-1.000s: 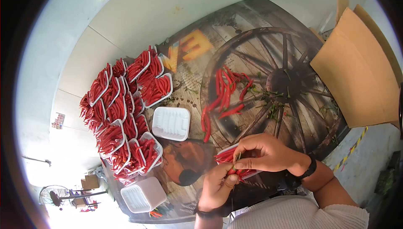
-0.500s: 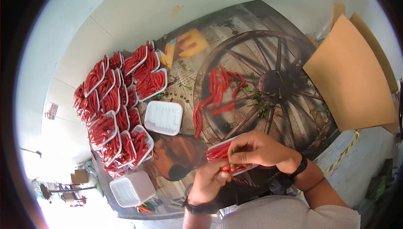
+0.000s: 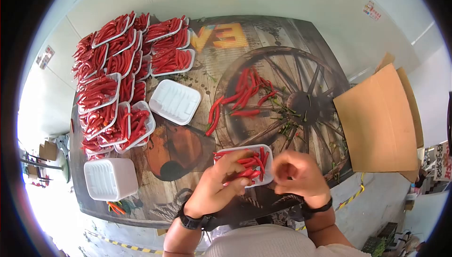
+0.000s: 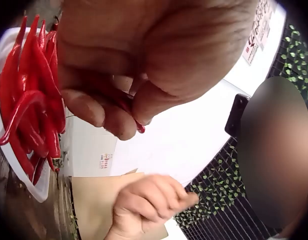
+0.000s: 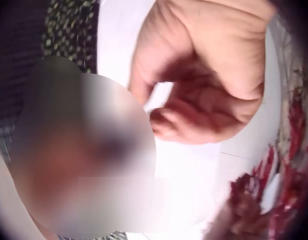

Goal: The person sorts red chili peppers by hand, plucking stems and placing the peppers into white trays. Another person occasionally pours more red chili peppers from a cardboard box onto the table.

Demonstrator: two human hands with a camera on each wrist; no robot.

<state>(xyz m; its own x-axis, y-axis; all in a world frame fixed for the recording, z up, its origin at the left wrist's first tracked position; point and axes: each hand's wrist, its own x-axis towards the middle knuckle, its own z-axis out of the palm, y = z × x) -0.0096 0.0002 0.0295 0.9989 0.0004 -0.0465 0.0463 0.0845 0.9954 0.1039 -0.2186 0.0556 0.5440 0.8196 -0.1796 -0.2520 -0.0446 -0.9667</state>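
In the head view my left hand [image 3: 215, 188] is over the left side of a white tray [image 3: 270, 174] of red chili peppers [image 3: 262, 160]. It pinches a red chili pepper [image 4: 140, 128], whose tip pokes out between thumb and fingers in the left wrist view; the palm hides the rest. To the right of the tray, my right hand [image 3: 301, 177] is raised with loosely curled fingers. A gap shows between its thumb and fingertips in the right wrist view, and nothing is seen in it.
Filled chili trays [image 3: 115, 89] are stacked at the left. Beside them lie an empty white tray [image 3: 175, 101] and a stack of trays [image 3: 113, 178]. Loose chilies [image 3: 245, 87] and green stems [image 3: 287, 127] are spread beyond the hands. A cardboard box [image 3: 376, 120] stands at the right.
Earlier both hands met over the tray, fingers together at the chilies and a green stem. Now they are apart, the right hand off to the right. The head view has turned.
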